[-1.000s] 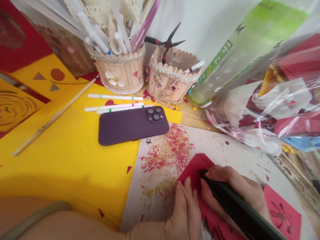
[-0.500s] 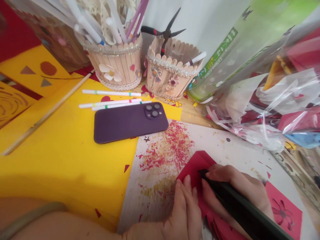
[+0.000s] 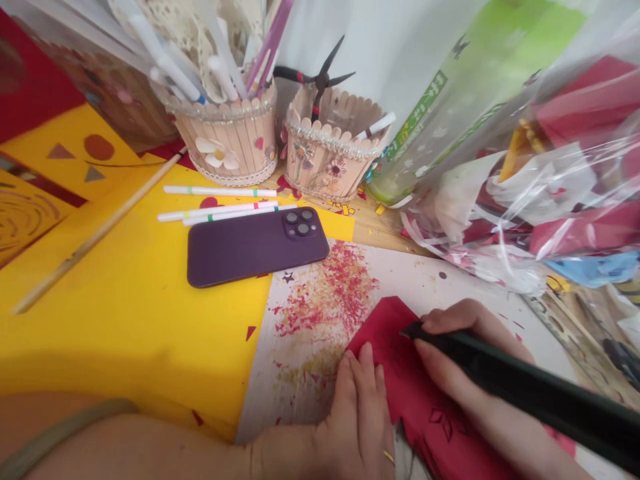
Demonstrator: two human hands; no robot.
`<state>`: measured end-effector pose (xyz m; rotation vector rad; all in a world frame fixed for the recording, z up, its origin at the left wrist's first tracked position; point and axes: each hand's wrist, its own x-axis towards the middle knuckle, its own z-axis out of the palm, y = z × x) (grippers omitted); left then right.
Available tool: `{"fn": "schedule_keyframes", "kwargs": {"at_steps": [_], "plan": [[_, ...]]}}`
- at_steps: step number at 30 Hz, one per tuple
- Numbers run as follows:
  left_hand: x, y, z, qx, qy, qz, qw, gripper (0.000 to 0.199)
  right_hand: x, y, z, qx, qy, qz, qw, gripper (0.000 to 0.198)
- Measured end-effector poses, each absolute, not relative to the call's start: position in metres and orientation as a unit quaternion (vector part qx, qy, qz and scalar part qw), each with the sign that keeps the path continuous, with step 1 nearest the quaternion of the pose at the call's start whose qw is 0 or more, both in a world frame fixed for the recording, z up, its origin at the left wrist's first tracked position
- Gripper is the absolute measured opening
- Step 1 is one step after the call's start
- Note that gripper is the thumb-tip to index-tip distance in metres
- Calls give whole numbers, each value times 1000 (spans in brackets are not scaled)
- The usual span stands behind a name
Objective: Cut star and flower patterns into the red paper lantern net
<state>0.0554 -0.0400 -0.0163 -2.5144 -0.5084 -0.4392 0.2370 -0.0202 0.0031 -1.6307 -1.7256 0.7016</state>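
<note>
My right hand (image 3: 465,347) grips a long black craft knife (image 3: 500,367), its dark pointed tip at the folded red paper (image 3: 390,327). Flat on that paper's left side lies my left hand (image 3: 360,407), with its fingers stretched out and holding nothing. Small diamond outlines mark the lower part of the red paper. Beneath it is a pale board (image 3: 310,347) covered with red and gold marks. Another red piece (image 3: 563,440) is mostly hidden behind my right forearm.
A purple phone (image 3: 240,250) lies on yellow paper (image 3: 150,320) beside several white markers (image 3: 220,192) and a thin wooden stick (image 3: 100,233). Behind stand craft-stick cups (image 3: 225,140), one with pliers (image 3: 320,80). A clear plastic bag (image 3: 550,187) bulges at the right.
My right hand and the craft knife have shifted slightly up and right relative to the red paper, uncovering the diamond outlines. The flower-cut red piece is now mostly covered.
</note>
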Motion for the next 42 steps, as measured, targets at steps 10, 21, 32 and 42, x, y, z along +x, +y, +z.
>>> {"fn": "schedule_keyframes", "kwargs": {"at_steps": [10,21,32,42], "plan": [[42,22,1,-958,-125,-238,102,22,272,4,39,-570,-589,441,365,17],[60,114,31,-927,-304,-134,-173,32,247,-17,13,-516,-622,433,399,10],[67,84,30,-949,-252,-60,-180,31,264,-26,30,-515,-653,415,369,10],[67,68,16,-960,-203,-71,-178,38,280,-4,13,-540,-720,308,309,8]]}}
